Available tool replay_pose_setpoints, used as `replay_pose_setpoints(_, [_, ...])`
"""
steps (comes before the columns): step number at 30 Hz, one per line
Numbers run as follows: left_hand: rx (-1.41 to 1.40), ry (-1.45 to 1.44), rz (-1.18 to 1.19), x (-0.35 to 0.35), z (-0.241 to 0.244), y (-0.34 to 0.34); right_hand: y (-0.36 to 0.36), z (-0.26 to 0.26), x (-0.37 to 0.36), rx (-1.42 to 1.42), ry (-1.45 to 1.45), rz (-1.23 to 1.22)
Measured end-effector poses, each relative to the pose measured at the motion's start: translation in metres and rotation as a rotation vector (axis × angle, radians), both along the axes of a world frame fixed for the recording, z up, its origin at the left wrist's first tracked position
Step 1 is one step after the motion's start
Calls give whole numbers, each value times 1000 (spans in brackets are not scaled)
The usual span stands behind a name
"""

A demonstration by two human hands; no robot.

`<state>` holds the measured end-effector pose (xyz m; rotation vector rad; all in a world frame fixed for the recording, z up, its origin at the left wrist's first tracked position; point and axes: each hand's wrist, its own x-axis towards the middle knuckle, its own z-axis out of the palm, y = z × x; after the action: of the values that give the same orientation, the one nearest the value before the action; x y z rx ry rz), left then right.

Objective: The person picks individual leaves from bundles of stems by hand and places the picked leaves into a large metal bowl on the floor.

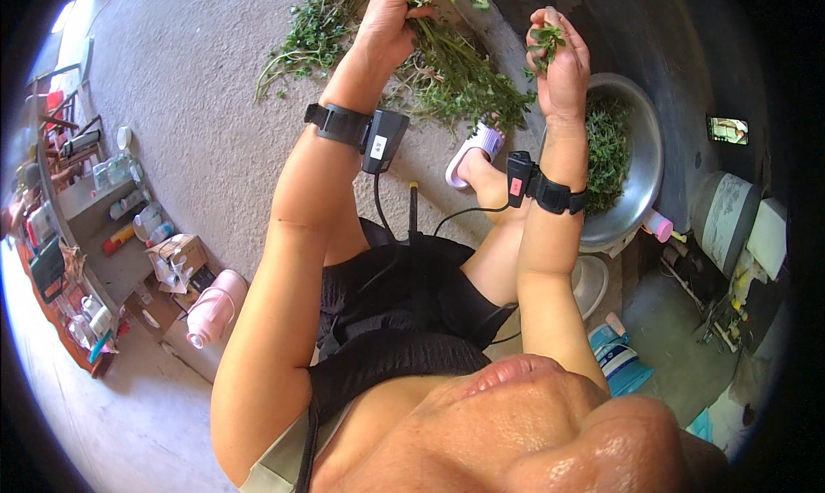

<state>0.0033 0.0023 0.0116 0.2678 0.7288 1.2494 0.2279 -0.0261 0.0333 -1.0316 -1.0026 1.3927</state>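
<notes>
My left hand (390,25), near the top edge, is closed around thin green stems. A leafy bunch of greens (470,74) stretches from beside it down to the right; whether all of it is gripped or part lies on the floor cannot be told. My right hand (564,74) pinches a small sprig of green leaves (548,42) in its curled fingers. Below and right of that hand stands a wide metal basin (644,151) with a heap of picked greens (606,151) inside, partly hidden by my forearm. More loose greens (316,35) lie on the concrete floor, left of my left hand.
A pink vacuum flask (219,306) and an open cardboard box (180,257) stand at the left, by a cluttered low shelf (97,209). At the right are a lit phone (728,130), a pink-capped container (659,225), a pale bowl (592,287) and a blue bucket (622,364).
</notes>
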Motion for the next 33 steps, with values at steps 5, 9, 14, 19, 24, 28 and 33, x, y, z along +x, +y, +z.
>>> replay_pose_setpoints(5, [98,89,-175,7,4,-12,-4,12,-15,-3,-129,138])
replay_pose_setpoints(9, [80,154,-235,17,14,-14,-7,10,-20,-156,-109,297])
replay_pose_setpoints(14, [122,188,-291,16,11,-16,-9,12,-22,-155,-91,391])
replay_pose_setpoints(19, [98,213,-290,16,10,-18,-9,11,-21,-81,-55,416])
replay_pose_setpoints(24, [217,157,-437,13,12,-20,-9,12,-24,-128,91,380])
replay_pose_setpoints(28, [184,212,-322,20,19,-24,-4,2,-15,-70,10,298])
replay_pose_setpoints(33, [164,234,-258,18,18,-20,-3,-1,-1,63,-557,149])
